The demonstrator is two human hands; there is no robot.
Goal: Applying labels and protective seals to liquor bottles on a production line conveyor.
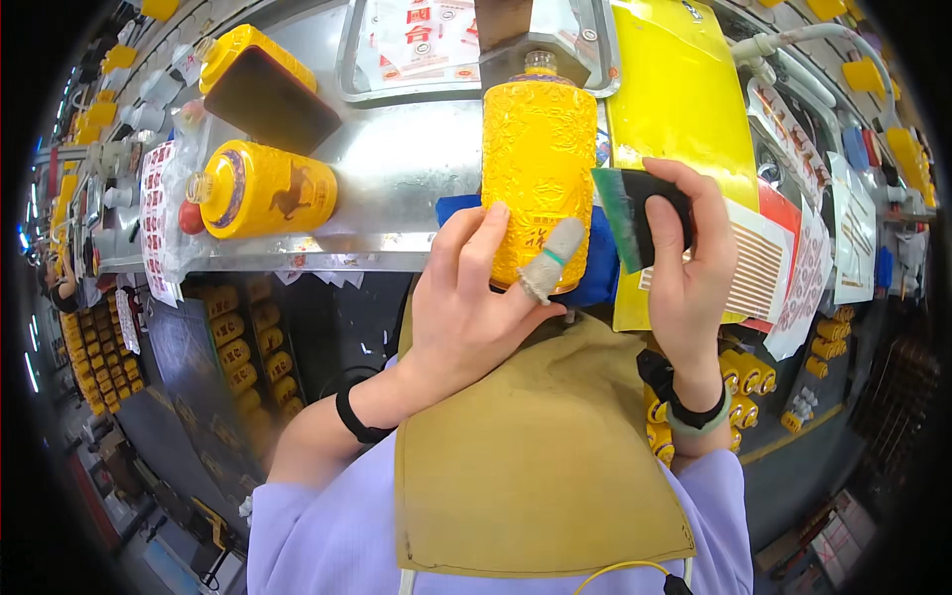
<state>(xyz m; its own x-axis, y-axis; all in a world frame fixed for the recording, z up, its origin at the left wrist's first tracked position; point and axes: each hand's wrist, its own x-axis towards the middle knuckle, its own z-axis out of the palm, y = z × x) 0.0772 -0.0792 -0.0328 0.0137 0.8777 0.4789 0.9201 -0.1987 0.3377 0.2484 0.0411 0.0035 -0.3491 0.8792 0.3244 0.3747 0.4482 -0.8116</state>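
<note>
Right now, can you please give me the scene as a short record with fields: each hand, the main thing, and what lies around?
left hand: rests on the lower front of the yellow bottle; one finger wears a grey cot
right hand: holds a small dark scraper with a green edge beside the bottle
yellow bottle: embossed, lies lengthwise on a blue cloth
bench: metal worktop
nearby: two more yellow bottles lying at the left; sheets of red-and-white labels at the right
</note>
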